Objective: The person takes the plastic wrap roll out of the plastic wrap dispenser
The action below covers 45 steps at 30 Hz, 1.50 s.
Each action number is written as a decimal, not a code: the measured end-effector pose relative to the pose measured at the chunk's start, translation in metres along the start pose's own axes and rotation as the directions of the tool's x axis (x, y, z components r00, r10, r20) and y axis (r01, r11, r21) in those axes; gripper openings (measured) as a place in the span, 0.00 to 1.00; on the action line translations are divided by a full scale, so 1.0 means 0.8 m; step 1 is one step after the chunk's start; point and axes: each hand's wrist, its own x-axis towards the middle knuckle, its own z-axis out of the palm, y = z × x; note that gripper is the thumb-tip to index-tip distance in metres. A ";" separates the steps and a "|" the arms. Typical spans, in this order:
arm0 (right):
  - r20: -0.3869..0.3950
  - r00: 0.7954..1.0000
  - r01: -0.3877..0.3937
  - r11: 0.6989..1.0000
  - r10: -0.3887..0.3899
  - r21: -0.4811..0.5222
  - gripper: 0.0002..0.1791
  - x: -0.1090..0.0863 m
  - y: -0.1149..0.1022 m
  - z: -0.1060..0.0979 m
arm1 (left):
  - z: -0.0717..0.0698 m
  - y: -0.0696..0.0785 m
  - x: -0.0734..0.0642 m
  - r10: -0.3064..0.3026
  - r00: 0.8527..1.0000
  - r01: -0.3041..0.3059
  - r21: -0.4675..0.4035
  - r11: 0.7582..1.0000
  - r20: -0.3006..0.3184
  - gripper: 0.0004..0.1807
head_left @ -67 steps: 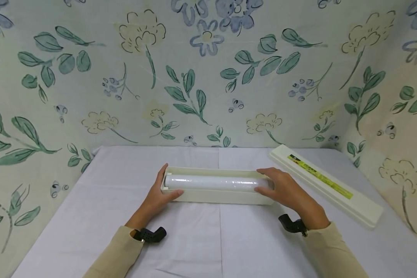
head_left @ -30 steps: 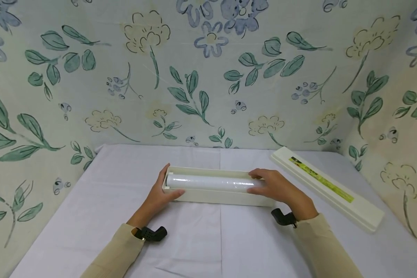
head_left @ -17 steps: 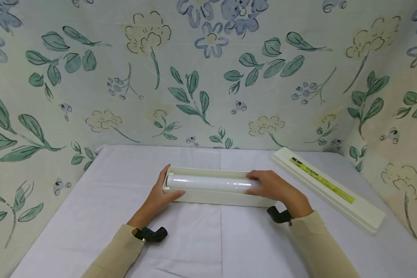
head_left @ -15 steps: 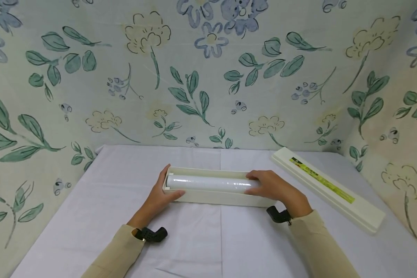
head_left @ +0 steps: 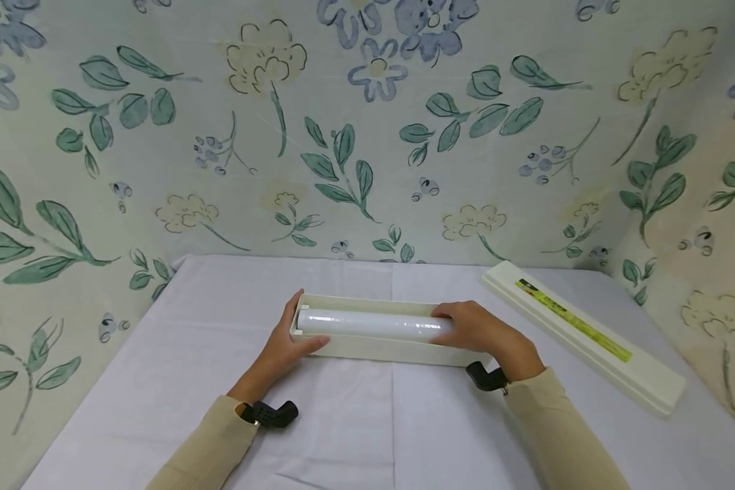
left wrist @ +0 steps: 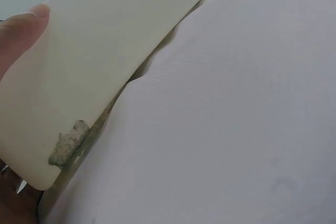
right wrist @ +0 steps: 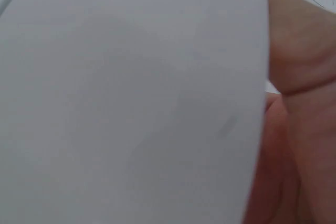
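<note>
A long off-white plastic box [head_left: 380, 349] lies lidless on the white cloth, holding a shiny white roll of plastic wrap [head_left: 367, 322]. My left hand [head_left: 286, 344] grips the box's left end, thumb along the front wall and fingers around the far side. In the left wrist view that thumb [left wrist: 23, 32] presses the pale wall, which has a greyish residue patch near its lower edge. My right hand [head_left: 474, 331] reaches into the box from the right, fingers and thumb around the roll; its fingertips are hidden inside. A pale box wall [right wrist: 131, 93] fills most of the right wrist view.
The box's long off-white lid [head_left: 588, 340], with a yellow-green label, lies diagonally on the cloth at the right. White cloth [head_left: 337, 429] covers the table. Behind it hangs a floral-patterned curtain or sheet [head_left: 233, 177].
The right hand has slid left along the roll, and its thumb has gone down inside the box's front wall. The left hand keeps its hold; the view has shifted slightly.
</note>
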 end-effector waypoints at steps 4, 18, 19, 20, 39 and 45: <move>0.006 1.000 0.003 1.000 -0.003 -0.002 0.27 0.002 0.002 -0.001 | 0.001 0.002 0.002 0.009 1.000 -0.009 0.008 1.000 0.002 0.59; 0.041 0.999 -0.020 1.000 0.020 -0.008 0.31 0.007 0.001 0.003 | 0.003 0.004 0.001 -0.008 1.000 0.008 -0.019 1.000 0.002 0.57; 0.043 0.999 -0.020 1.000 0.020 -0.007 0.32 0.008 0.001 0.003 | 0.003 0.004 0.001 -0.007 1.000 0.007 -0.018 1.000 0.001 0.57; 0.046 0.999 -0.021 1.000 0.021 -0.005 0.32 0.008 0.002 0.004 | 0.004 0.004 0.002 -0.007 1.000 0.007 -0.020 1.000 0.002 0.57; 0.039 0.999 -0.027 0.999 0.025 0.040 0.34 0.009 0.013 0.003 | 0.004 0.004 -0.001 -0.007 1.000 0.007 -0.002 1.000 -0.002 0.58; 0.052 0.999 -0.006 0.999 0.003 0.049 0.32 0.011 0.016 0.001 | 0.003 0.003 0.001 -0.002 1.000 0.002 0.019 1.000 -0.006 0.59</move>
